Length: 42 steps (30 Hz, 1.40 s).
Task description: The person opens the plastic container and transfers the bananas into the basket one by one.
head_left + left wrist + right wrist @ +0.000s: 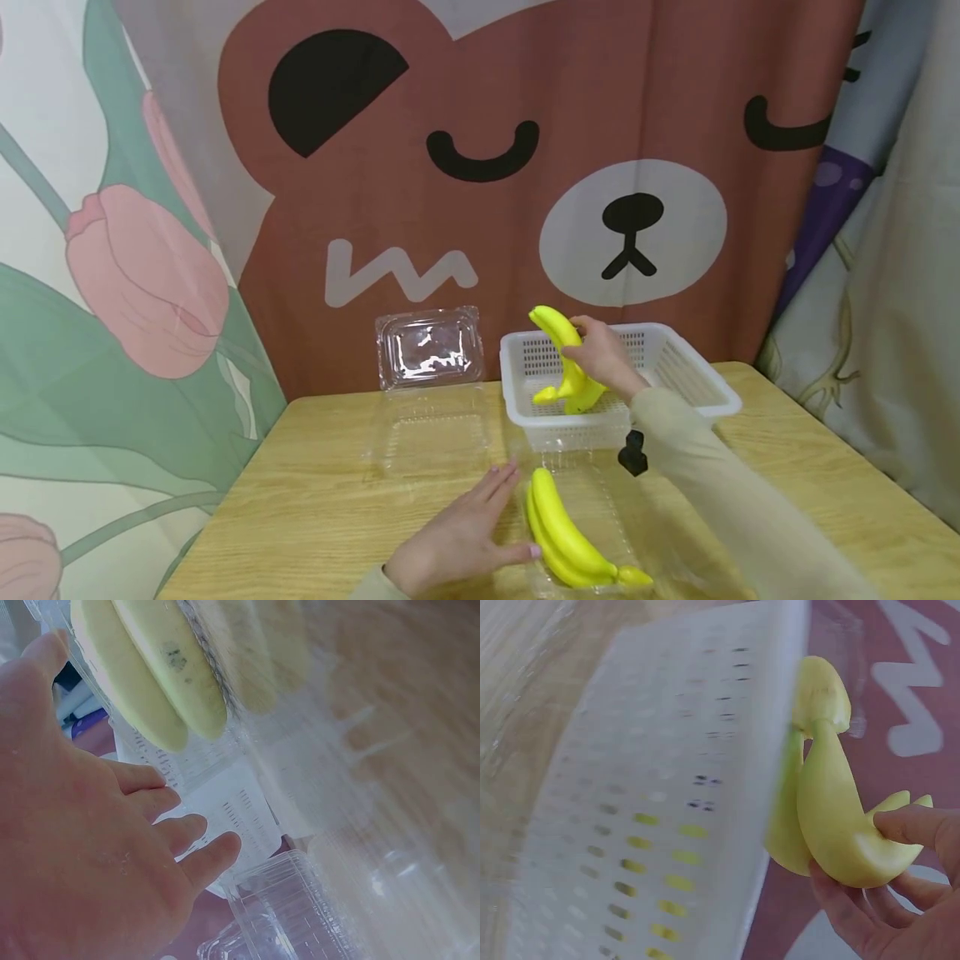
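Observation:
My right hand [606, 354] grips a yellow banana bunch [566, 354] over the white perforated basket [517, 417]; part of the bunch hangs inside the rim. In the right wrist view, thumb and fingers curl around the bunch [832, 810] beside the basket wall [667, 787]. A second banana bunch [562, 533] lies in a clear plastic container [600, 492] near the front of the table. Beside that container's left side is my left hand [465, 529], its fingers extended and thumb toward the bananas. The left wrist view shows this hand [97, 832] with straight fingers, holding nothing.
Another clear clamshell container [435, 442] stands on the wooden table [315, 483] at left, its lid [429, 348] raised against the curtain [495, 225]. A small black object [633, 454] shows next to the right forearm, just in front of the basket.

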Each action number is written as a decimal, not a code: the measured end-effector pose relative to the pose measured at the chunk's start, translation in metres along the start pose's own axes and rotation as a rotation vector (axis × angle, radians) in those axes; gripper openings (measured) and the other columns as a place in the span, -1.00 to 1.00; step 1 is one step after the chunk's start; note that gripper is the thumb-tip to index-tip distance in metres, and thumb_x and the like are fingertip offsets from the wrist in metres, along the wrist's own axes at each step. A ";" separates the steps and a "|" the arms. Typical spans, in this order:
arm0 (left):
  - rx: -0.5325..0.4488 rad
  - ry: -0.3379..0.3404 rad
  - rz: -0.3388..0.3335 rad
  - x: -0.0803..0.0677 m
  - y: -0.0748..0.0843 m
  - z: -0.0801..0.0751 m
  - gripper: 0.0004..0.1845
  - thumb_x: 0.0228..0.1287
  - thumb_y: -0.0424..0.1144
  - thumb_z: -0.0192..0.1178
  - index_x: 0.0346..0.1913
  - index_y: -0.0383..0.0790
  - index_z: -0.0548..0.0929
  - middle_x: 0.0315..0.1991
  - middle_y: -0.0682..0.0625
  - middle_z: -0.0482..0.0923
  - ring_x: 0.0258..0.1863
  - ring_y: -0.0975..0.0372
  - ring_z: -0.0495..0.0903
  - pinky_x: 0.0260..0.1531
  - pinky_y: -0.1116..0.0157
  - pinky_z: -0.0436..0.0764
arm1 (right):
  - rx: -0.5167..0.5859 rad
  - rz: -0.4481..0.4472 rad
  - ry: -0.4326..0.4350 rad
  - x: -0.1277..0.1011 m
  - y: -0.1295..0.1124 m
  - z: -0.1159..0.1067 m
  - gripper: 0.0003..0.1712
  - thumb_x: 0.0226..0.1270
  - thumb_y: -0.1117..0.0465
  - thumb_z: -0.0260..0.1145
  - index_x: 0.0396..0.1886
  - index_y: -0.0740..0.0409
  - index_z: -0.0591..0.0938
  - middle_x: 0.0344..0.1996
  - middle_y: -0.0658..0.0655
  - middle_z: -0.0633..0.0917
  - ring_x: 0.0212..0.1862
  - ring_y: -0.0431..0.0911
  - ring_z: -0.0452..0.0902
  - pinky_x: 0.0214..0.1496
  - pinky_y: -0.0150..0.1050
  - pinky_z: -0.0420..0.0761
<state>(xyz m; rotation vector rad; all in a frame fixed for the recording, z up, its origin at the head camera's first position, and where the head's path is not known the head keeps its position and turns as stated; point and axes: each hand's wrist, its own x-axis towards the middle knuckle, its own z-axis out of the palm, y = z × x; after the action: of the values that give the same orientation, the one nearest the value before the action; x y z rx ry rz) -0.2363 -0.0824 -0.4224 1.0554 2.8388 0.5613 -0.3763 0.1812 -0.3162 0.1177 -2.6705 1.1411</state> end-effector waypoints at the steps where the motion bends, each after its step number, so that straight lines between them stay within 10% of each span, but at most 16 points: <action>1: -0.001 0.001 0.002 0.000 0.000 0.000 0.10 0.17 0.55 -0.09 0.59 -0.07 -0.05 0.58 0.11 -0.21 0.52 0.06 -0.08 0.41 -0.04 0.12 | -0.020 0.000 0.007 0.002 0.002 0.003 -0.27 0.35 0.24 0.33 0.45 0.27 0.29 0.20 0.33 0.52 0.02 0.14 0.58 0.03 0.01 0.65; 21: 0.007 0.001 0.017 0.000 0.004 0.000 0.10 0.17 0.55 -0.11 0.60 -0.03 -0.10 0.57 0.12 -0.25 0.53 0.13 -0.12 0.41 -0.02 0.12 | -0.283 -0.092 0.001 0.008 0.016 0.052 -0.33 0.19 0.36 0.41 0.31 0.35 0.45 0.10 0.32 0.59 -0.08 0.08 0.54 -0.08 -0.05 0.60; 42: 0.033 0.004 0.004 0.001 0.002 -0.001 0.11 0.15 0.57 -0.14 0.59 -0.07 -0.08 0.58 0.03 -0.19 0.53 0.10 -0.11 0.41 -0.03 0.13 | -0.353 -0.092 -0.014 0.001 0.010 0.054 -0.35 0.28 0.22 0.38 0.35 0.26 0.45 0.21 0.29 0.55 0.14 0.19 0.52 0.12 0.10 0.57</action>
<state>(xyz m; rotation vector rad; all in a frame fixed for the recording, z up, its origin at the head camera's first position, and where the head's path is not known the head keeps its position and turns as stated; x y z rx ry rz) -0.2357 -0.0810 -0.4206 1.0668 2.8593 0.5195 -0.3891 0.1497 -0.3591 0.1835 -2.7970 0.6314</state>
